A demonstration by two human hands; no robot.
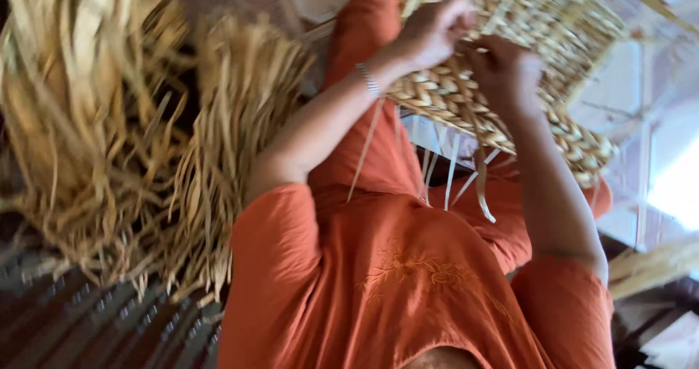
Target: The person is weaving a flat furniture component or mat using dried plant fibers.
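A half-woven straw basket (575,27) rests on my lap, over my orange clothes. My left hand (435,28), with a thin bracelet on the wrist, pinches straw strands at the basket's braided edge. Right beside it, my right hand (507,70) is closed on a flat straw strand (480,167) that runs down over the weave and hangs loose below it. The two hands nearly touch. Several other loose strand ends (451,167) dangle under the basket.
Big bundles of dried straw (109,121) are piled at the left, close to my left arm. A dark woven mat (87,325) lies at the lower left. Pale floor tiles (655,121) and more straw (652,267) show at the right.
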